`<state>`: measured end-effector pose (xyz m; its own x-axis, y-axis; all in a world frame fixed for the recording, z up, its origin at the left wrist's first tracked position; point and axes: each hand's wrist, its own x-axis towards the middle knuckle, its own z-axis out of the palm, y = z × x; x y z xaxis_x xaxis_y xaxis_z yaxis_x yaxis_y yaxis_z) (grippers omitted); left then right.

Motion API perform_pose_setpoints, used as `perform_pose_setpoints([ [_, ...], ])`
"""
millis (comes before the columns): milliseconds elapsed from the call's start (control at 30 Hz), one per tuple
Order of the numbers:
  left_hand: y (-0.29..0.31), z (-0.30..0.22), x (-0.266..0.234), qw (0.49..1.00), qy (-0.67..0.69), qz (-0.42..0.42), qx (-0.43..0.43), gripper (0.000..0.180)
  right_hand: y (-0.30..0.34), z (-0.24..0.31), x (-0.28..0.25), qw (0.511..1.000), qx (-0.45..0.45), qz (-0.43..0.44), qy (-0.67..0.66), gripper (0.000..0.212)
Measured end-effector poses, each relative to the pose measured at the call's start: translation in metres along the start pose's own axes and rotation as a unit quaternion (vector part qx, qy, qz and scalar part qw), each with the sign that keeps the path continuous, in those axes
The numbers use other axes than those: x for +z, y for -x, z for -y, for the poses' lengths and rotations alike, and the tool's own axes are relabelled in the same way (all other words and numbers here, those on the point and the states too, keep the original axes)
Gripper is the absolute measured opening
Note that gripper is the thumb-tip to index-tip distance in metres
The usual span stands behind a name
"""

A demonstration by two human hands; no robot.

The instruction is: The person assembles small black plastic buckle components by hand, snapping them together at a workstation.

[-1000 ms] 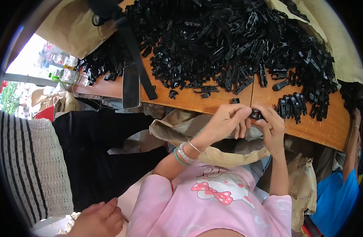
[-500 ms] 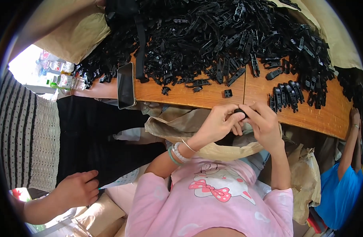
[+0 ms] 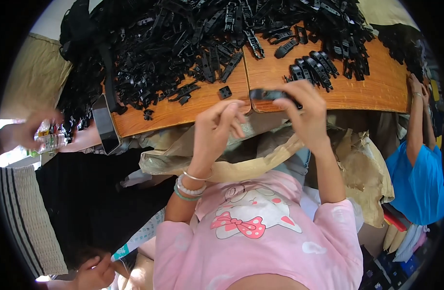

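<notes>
My right hand holds a long black plastic part by its end, just above the table's front edge. The part is slightly blurred. To its left, my left hand hangs over the edge with loosely bent fingers apart and nothing visible in them. Past its fingertips a small square black piece lies on the wooden table. Beyond my right hand stands a row of curved black parts, set side by side.
A big heap of black plastic parts covers the far table. A phone lies at the left edge. Below the front edge an open tan sack gapes. One person's hand is at left; another, in blue, stands right.
My hands have come apart; the right now holds the long black part out over the table edge. The view has shifted right. The person at left has raised a hand.
</notes>
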<state>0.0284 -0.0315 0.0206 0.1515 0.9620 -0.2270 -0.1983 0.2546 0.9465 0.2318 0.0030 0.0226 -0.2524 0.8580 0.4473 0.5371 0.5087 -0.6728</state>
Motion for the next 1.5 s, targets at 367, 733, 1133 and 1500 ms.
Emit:
perform_pose_setpoints([
  [367,-0.002,0.002,-0.066,0.804,-0.471,-0.284,0.228,0.019,-0.05,-0.076,-0.052,0.978,-0.028,0.028,0.206,0.02],
  [733,-0.008,0.011,-0.071,0.769,-0.551,-0.226,0.233,0.019,-0.088,-0.067,-0.023,0.946,-0.035,0.134,0.292,0.021],
  [1133,-0.005,0.002,-0.067,0.856,-0.466,-0.157,0.158,0.014,-0.095,-0.082,-0.032,0.95,-0.051,0.119,0.284,0.021],
  [1500,0.005,0.02,-0.071,0.713,-0.572,-0.082,0.396,0.015,-0.073,-0.086,-0.157,0.929,0.012,-0.255,-0.267,0.022],
])
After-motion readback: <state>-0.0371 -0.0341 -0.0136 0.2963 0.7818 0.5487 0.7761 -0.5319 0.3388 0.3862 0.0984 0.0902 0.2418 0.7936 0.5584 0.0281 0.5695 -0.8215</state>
